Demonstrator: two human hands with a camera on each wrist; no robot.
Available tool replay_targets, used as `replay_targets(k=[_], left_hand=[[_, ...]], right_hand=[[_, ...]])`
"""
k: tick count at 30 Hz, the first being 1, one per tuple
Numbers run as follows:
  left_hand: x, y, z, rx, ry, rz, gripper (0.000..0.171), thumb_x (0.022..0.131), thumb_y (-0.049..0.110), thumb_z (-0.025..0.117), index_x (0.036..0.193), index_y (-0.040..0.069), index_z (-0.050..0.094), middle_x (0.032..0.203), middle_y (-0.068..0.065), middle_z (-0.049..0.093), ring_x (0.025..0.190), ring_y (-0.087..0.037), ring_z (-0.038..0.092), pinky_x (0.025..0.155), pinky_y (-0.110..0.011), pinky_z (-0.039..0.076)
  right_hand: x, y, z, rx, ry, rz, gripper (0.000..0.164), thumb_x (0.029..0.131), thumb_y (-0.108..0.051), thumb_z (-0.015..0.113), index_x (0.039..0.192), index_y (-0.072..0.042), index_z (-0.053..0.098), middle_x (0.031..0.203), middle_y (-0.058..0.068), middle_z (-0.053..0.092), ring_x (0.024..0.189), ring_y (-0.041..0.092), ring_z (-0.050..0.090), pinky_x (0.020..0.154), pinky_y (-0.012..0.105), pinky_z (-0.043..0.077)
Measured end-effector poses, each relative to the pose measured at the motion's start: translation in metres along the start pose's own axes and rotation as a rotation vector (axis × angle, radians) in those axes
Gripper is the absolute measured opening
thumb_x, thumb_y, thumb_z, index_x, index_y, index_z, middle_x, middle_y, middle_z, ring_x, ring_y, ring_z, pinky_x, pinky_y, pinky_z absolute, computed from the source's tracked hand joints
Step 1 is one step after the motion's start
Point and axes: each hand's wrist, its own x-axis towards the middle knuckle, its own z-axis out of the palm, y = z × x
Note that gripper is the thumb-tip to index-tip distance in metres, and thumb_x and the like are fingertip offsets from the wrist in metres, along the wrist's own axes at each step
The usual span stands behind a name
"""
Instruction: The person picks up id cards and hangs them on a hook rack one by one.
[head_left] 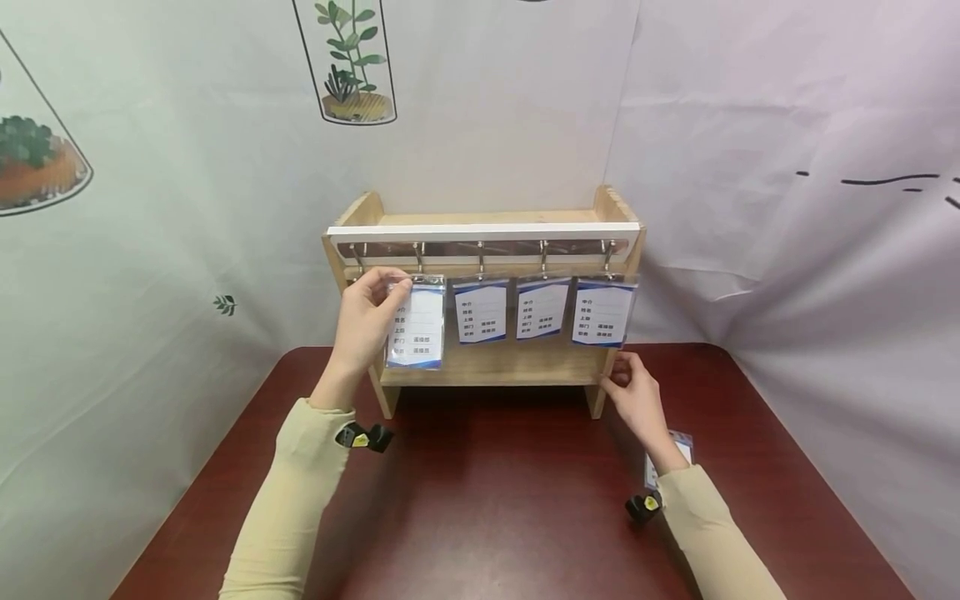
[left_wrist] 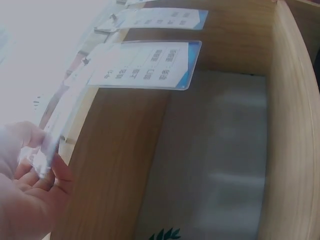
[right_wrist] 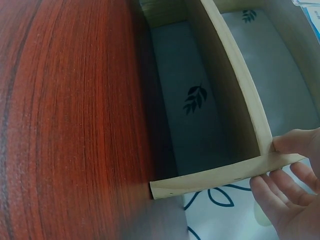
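My left hand [head_left: 363, 321] pinches the upper edge of a clear-sleeved name badge [head_left: 417, 327], just below the hooks at the left end of the wooden rack [head_left: 487, 367]. In the left wrist view the held badge [left_wrist: 52, 137] is seen nearly edge-on between thumb and fingers. At the rack's lower right, my right hand [head_left: 636, 400] grips the side panel [right_wrist: 215, 180], thumb on the inner face and fingers outside. Three more badges, left [head_left: 482, 315], middle [head_left: 542, 310] and right [head_left: 602, 315], hang from hooks.
A white rail [head_left: 483, 234] with several metal hooks [head_left: 481, 258] runs along the rack's front. Another badge [head_left: 684, 446] lies on the dark red table [head_left: 480, 500], partly covered by my right wrist. Printed white curtains [head_left: 180, 208] surround the table.
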Motion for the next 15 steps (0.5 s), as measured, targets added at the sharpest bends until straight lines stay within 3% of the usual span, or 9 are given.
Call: replay_targets(k=[7,15], left_hand=[[-0.0002,-0.0014,-0.0023,0.072,-0.011,0.061,0.015,0.098,0.009,0.066,0.106,-0.004,0.068,0.089,-0.015,0.069,0.065,-0.01,0.056,0.055,-0.019,0.044],[0.0012,-0.0023,-0.0006,0.133,-0.011,0.082,0.017,0.099,0.013,0.066,0.106,-0.002,0.068,0.093,-0.014,0.069,0.07,-0.011,0.057,0.06,-0.019,0.044]], right_hand=[[-0.0009,-0.0006,0.0,0.0,0.0,-0.011,0.045,0.092,-0.011,0.071,0.13,0.003,0.051,0.116,0.027,0.065,0.104,0.038,0.066,0.083,0.048,0.058],[-0.0007,0.0007,0.0006,-0.004,0.014,-0.011,0.045,0.093,-0.011,0.071,0.131,0.003,0.051,0.114,0.027,0.066,0.105,0.038,0.066,0.084,0.048,0.057]])
